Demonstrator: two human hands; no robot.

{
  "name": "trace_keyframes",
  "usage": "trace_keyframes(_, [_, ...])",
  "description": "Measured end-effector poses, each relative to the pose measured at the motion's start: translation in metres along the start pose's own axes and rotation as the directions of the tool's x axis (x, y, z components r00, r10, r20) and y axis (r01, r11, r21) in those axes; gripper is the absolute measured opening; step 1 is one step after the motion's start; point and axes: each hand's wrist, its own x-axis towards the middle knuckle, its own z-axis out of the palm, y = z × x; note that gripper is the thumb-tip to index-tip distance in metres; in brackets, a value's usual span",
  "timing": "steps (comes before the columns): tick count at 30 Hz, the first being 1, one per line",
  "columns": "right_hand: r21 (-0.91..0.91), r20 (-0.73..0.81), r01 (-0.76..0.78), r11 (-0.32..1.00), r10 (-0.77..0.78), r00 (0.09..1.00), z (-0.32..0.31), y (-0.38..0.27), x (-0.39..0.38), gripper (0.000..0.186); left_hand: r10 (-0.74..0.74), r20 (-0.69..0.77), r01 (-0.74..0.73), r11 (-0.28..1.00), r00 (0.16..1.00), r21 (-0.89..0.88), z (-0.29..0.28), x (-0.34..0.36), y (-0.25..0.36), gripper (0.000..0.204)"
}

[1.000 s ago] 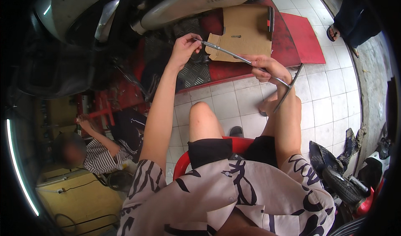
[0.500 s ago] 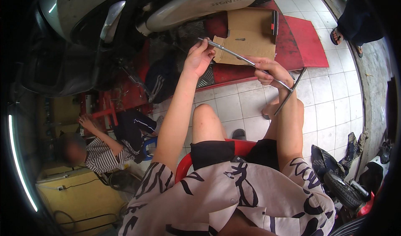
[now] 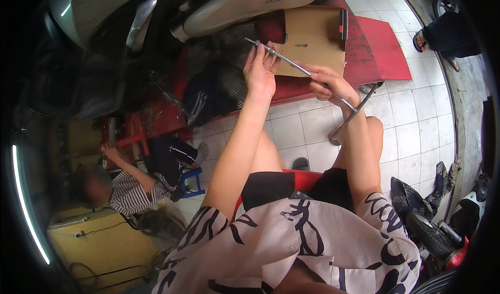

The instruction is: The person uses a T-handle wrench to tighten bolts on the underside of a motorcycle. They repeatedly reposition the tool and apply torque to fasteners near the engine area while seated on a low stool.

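My right hand (image 3: 332, 85) grips a long metal T-handle wrench (image 3: 295, 65) by its shaft, and the crossbar hangs beside my right wrist. The shaft slants up and left to my left hand (image 3: 260, 79). There the fingers are raised and bear on the shaft near its far end, with the thumb beside them. A narrow tip sticks out past the left fingertips; whether it is a separate piece is too small to tell. Beyond my hands lies a flattened cardboard sheet (image 3: 319, 26) with a small dark metal piece (image 3: 301, 45) on it.
A motorcycle with a silver exhaust cover (image 3: 250, 7) stands over the red platform (image 3: 364, 49). At left, a person in a striped shirt (image 3: 133, 190) reaches toward red metalwork near a blue stool (image 3: 193, 183). Another person's sandalled foot (image 3: 420, 41) is at upper right. A tyre (image 3: 428, 234) lies lower right.
My left hand has moved right, and its fingers have straightened along the shaft. My right hand has shifted slightly left with the wrench, whose crossbar has turned. The person at upper right has shifted slightly.
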Motion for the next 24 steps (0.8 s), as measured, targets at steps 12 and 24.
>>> trace_keyframes(12, [0.048, -0.079, 0.278, 0.959, -0.274, 0.959, 0.146, 0.0, 0.048, 0.048, 0.152, 0.292, -0.248, 0.912, 0.944, 0.327, 0.027, 0.01, 0.125, 0.014])
trace_keyframes(24, [-0.079, -0.153, 0.36, 0.93, -0.368, 0.917, 0.195, -0.012, 0.092, 0.047, 0.038, 0.266, -0.159, 0.88, 0.963, 0.448, 0.043, 0.061, 0.167, 0.02])
